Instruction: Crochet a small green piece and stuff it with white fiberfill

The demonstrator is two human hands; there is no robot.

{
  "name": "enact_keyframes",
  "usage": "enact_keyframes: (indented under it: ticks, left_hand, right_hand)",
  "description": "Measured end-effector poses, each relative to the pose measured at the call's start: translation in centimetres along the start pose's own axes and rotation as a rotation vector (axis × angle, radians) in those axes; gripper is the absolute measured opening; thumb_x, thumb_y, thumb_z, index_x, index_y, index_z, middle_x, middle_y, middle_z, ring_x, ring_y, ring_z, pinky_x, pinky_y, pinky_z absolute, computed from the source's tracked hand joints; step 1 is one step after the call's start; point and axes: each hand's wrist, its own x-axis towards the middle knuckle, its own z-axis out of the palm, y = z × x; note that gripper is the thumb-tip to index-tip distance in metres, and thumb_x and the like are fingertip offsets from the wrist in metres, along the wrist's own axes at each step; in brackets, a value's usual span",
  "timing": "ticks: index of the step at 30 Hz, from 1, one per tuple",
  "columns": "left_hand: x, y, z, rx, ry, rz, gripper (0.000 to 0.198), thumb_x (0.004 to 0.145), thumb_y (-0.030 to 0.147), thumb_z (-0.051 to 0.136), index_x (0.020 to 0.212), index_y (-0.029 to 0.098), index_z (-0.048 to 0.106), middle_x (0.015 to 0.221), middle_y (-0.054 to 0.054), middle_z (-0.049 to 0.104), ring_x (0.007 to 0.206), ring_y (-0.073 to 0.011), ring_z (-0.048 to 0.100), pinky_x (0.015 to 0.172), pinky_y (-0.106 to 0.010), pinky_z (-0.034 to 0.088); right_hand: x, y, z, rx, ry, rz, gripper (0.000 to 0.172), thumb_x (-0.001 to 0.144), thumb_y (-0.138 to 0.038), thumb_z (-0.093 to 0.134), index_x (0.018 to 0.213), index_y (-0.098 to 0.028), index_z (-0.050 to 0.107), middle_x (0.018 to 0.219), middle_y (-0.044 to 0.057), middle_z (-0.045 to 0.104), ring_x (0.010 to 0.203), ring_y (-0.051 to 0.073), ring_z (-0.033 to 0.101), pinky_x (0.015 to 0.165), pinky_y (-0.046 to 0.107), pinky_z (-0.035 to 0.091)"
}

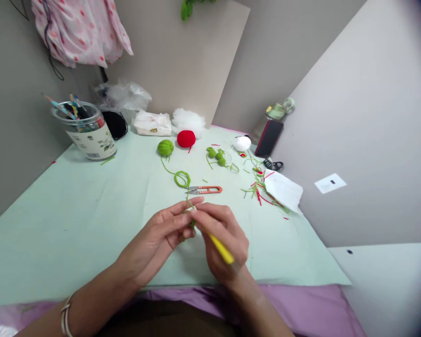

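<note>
Small green crochet piece point(192, 223) pinched at the fingertips above the counter point(91, 210)

The 2 hands meet near the counter's front edge, their fingertips close together. The left hand point(161, 227) pinches the green piece between thumb and fingers, which cover most of it. The right hand point(224, 234) is closed around a yellow crochet hook point(221, 249) — its handle slants down across the palm, its tip hidden at the work.

A green strand point(182, 179) runs from the fingers through a loose coil to the green yarn ball point(165, 148). Orange-handled thread snips point(210, 190) lie just beyond the hands, beside the coil. Farther back sit a red yarn ball point(186, 138) and, behind it, white stuffing point(189, 121).

To the right, small green crocheted balls point(221, 161) lie in a cluster near a white ball point(243, 143). Red and green yarn scraps point(258, 194) are strewn beside a white sheet point(284, 189) — a dark phone point(269, 138) leans behind them. A labelled jar point(93, 142) of pencils and pens stands at the left.
</note>
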Motion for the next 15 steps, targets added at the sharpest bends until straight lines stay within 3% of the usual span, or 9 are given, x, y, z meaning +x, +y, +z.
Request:
enact_keyframes:
  ticks: [3, 5, 9, 11, 15]
  left_hand:
    - [0.01, 0.55, -0.28, -0.020, 0.021, 0.019, 0.037, 0.081, 0.029, 0.091, 0.116, 0.018, 0.086, 0.088, 0.000, 0.067, 0.070, -0.0071, 0.051, 0.076, -0.021, 0.051]
    - [-0.14, 0.73, -0.23, 0.036, 0.035, 0.051, 0.033, 0.082, 0.030, 0.090, 0.114, 0.021, 0.087, 0.095, -0.001, 0.071, 0.077, -0.0096, 0.055, 0.079, -0.022, 0.051]
    - [-0.46, 0.42, 0.07, 0.144, 0.013, 0.082, 0.029, 0.086, 0.032, 0.087, 0.114, 0.028, 0.086, 0.112, -0.002, 0.077, 0.098, -0.0156, 0.062, 0.087, -0.025, 0.049]
    - [-0.48, 0.21, 0.13, 0.145, 0.008, 0.080, 0.031, 0.088, 0.034, 0.085, 0.119, 0.030, 0.084, 0.113, -0.001, 0.077, 0.098, -0.0151, 0.061, 0.090, -0.027, 0.048]
    - [-0.38, 0.16, 0.17, 0.125, -0.024, 0.058, 0.046, 0.089, 0.032, 0.086, 0.134, 0.031, 0.077, 0.092, 0.002, 0.073, 0.086, -0.0120, 0.057, 0.091, -0.027, 0.046]
  right_hand:
    - [0.32, 0.15, -0.19, 0.331, 0.109, 0.273, 0.026, 0.105, -0.016, 0.060, 0.112, -0.029, 0.081, 0.092, 0.004, 0.078, 0.077, 0.017, 0.073, 0.069, 0.032, 0.064]
    - [0.51, 0.35, -0.13, 0.517, 0.131, 0.396, 0.022, 0.105, -0.021, 0.061, 0.107, -0.029, 0.082, 0.092, 0.002, 0.077, 0.073, 0.015, 0.071, 0.069, 0.030, 0.063]
    - [0.60, 0.67, 0.15, 0.609, 0.046, 0.453, 0.017, 0.103, -0.024, 0.068, 0.103, -0.028, 0.084, 0.097, 0.003, 0.078, 0.079, 0.015, 0.070, 0.071, 0.030, 0.060]
    - [0.49, 0.70, 0.23, 0.600, 0.050, 0.457, 0.017, 0.102, -0.023, 0.068, 0.104, -0.029, 0.084, 0.097, 0.003, 0.077, 0.078, 0.014, 0.069, 0.072, 0.030, 0.060]
    - [0.18, 0.62, 0.19, 0.618, 0.053, 0.461, 0.019, 0.102, -0.022, 0.069, 0.108, -0.030, 0.084, 0.095, 0.002, 0.076, 0.078, 0.014, 0.069, 0.074, 0.030, 0.060]
